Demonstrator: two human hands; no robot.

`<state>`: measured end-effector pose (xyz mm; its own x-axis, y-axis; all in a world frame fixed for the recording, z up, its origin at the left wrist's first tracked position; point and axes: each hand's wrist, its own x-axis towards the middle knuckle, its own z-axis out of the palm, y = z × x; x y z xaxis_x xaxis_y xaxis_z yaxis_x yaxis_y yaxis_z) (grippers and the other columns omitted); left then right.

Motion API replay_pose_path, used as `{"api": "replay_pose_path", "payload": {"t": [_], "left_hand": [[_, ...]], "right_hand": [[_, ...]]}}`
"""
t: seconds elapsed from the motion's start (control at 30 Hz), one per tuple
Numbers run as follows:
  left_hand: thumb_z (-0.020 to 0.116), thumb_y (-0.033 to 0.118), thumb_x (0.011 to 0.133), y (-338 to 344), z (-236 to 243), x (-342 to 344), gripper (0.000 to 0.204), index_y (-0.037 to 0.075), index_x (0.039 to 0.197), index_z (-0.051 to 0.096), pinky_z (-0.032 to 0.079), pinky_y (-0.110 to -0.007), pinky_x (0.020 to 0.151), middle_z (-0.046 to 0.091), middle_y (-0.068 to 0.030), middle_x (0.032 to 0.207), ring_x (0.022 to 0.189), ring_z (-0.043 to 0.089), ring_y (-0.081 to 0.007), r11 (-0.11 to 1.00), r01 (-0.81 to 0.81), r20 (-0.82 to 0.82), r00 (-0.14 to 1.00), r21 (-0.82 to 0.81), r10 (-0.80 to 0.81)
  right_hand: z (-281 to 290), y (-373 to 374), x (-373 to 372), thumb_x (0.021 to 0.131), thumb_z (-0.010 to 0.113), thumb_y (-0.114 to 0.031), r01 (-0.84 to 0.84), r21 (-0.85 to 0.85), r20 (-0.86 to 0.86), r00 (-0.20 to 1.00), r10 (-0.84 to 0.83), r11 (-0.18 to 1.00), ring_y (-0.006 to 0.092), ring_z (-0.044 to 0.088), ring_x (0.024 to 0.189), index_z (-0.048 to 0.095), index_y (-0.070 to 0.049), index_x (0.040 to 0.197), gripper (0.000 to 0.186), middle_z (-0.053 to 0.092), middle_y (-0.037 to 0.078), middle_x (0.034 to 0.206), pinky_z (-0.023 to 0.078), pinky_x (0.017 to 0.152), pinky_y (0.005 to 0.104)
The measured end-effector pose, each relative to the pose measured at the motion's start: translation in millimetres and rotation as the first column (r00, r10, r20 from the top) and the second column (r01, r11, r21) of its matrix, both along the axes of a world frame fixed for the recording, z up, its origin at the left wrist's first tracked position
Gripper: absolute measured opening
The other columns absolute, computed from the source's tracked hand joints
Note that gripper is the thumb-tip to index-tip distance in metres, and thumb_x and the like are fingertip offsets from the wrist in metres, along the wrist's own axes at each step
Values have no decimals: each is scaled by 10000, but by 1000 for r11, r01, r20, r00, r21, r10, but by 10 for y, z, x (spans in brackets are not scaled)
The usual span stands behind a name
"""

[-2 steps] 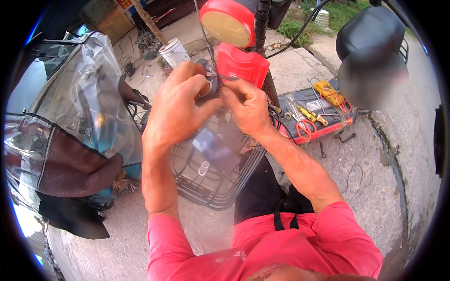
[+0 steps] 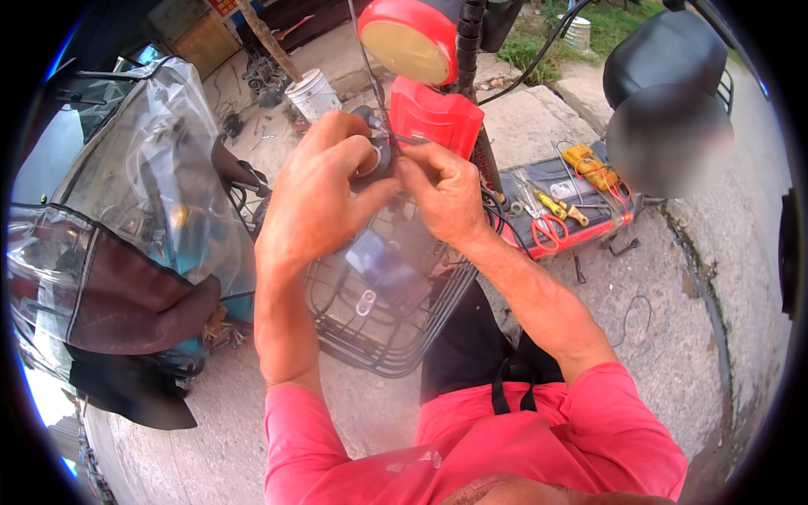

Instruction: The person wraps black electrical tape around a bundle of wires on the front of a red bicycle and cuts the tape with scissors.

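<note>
My left hand (image 2: pixel 316 198) is closed around a roll of black tape (image 2: pixel 384 158), whose pale inner ring shows between the fingers. Thumb and forefinger of my right hand (image 2: pixel 446 192) pinch together against a thin black cable (image 2: pixel 376 84) right beside the roll. That cable runs down from the top of the view into the gap between my hands. Both hands are above a black wire basket (image 2: pixel 396 358) in front of a red plastic panel (image 2: pixel 433 118). My fingers hide the exact spot where tape and cable meet.
A red round lamp-like part (image 2: pixel 408 42) is just beyond my hands. On the right, a tool case (image 2: pixel 534 227) bears pliers, a screwdriver and a yellow meter (image 2: pixel 589 166). A vehicle with a clear plastic cover (image 2: pixel 143 151) stands left; a white bucket (image 2: pixel 314 94) is behind.
</note>
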<state>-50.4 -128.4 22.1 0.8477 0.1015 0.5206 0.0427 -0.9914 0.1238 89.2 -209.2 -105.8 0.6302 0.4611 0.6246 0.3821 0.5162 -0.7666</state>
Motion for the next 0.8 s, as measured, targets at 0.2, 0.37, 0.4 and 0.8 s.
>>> {"api": "replay_pose_path", "payload": {"t": [0.2,0.37,0.4,0.8], "left_hand": [[848,130,746,-106,-65,92,291,-38,863,641,529,-356,849,643,-138,1144,991,640,-273,997,67,79,995,-42,-63],[863,209,790,-141,-85,140,337,-21,993,724,532,-345,865,665,-135,1108,1010,649,-245,968,150,128,984,-200,-126],[860,229,807,-127,-85,149,346,-17,1017,735,531,-345,872,668,-135,1103,1016,650,-243,963,167,130,981,-211,-141],[797,74,874,123,-118,200,239,-12,1092,745,548,-311,892,663,-97,1116,1029,671,-187,881,225,76,974,-416,-213]], "right_hand": [[-91,75,14,953,728,-101,-38,86,-54,998,42,996,122,697,830,729,15,1065,161,755,102,921,556,731,305],[-19,6,-16,945,724,-113,-115,127,-3,993,116,985,118,702,864,727,7,1082,183,756,84,932,564,751,309],[-28,14,-12,940,727,-119,-129,133,-15,991,132,983,117,701,868,725,7,1086,192,755,82,937,566,754,312],[-47,13,-19,902,732,-87,-67,40,40,997,65,997,206,714,856,691,-18,1091,205,739,115,947,557,767,347]]}}
